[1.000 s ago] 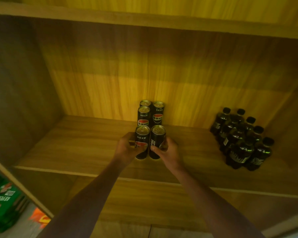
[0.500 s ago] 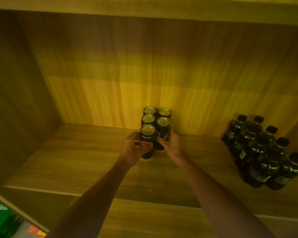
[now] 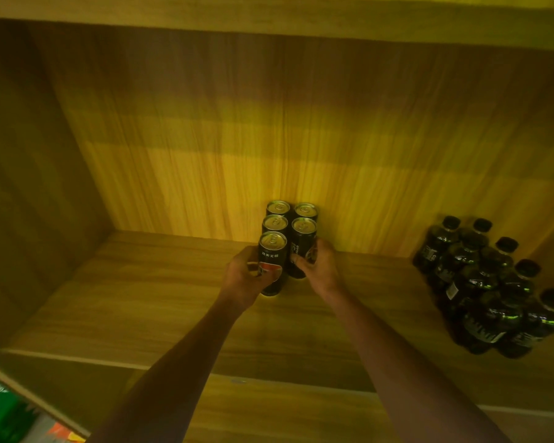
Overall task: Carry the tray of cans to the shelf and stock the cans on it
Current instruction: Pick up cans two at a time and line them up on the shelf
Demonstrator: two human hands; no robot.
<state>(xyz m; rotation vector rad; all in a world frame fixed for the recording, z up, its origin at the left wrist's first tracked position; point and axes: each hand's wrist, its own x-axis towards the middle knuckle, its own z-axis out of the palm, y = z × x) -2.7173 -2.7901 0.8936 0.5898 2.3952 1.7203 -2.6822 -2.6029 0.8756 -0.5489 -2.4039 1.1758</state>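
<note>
A black can [image 3: 272, 263] is gripped by the left hand [image 3: 242, 279], another can [image 3: 302, 251] by the right hand [image 3: 320, 266]; "SUGAR" is readable.

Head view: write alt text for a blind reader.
Two bare hands, left hand and right hand, each grip a black can on a wooden shelf, adding to upright cans. Dark bottles stand to the right.

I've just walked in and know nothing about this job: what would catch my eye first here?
Two bare arms reach into a wooden shelf, the left hand and right hand each gripping a black can in a cluster of cans standing against the back wall. To the right sits a pack of dark bottles.
</note>
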